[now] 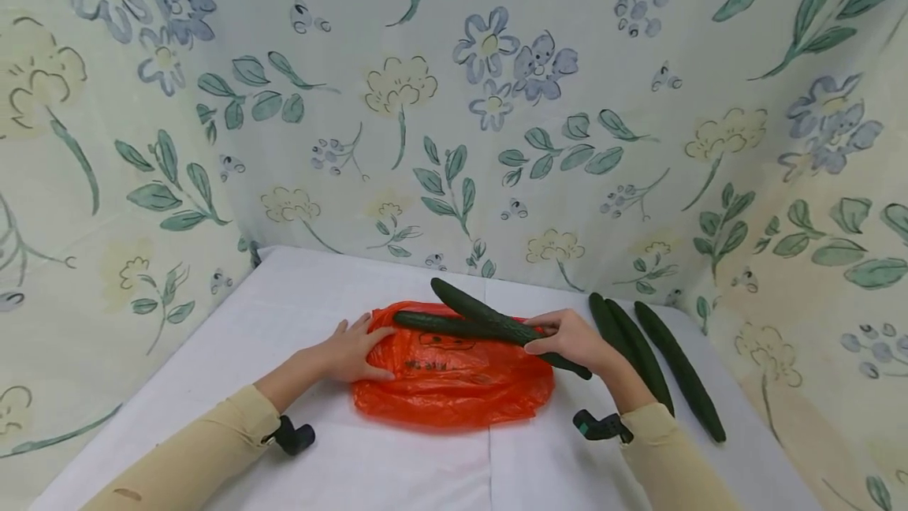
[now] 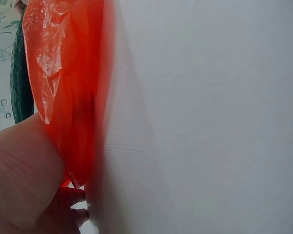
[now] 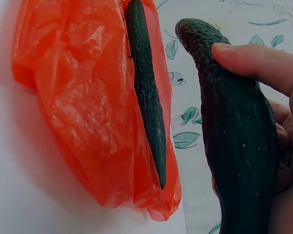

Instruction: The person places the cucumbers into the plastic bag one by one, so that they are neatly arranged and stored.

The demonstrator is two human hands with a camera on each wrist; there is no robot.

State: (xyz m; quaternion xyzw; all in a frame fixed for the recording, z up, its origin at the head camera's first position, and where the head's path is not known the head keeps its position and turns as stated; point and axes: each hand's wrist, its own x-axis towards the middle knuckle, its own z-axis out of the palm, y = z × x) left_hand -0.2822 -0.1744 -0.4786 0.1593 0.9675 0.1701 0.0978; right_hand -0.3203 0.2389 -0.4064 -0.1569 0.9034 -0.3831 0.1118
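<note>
A red plastic bag (image 1: 454,397) with dark print lies on the white-covered table in the head view. One dark green cucumber (image 1: 429,323) lies along its top, also seen in the right wrist view as a slim cucumber (image 3: 149,92) against the red plastic. My right hand (image 1: 571,337) grips a second cucumber (image 1: 468,304) between thumb and fingers, slanting across the first one. Close up, the held cucumber (image 3: 241,136) shows bumpy skin. At the bag's left end my left hand (image 1: 351,352) rests with fingers spread, touching the plastic; its fingertips are partly hidden in the left wrist view.
To the right, several more cucumbers (image 1: 682,373) lie lengthwise on the table (image 1: 397,471), some beside my right forearm. Floral fabric (image 1: 397,203) hangs behind and along both sides. Each wrist wears a small black camera (image 1: 294,437).
</note>
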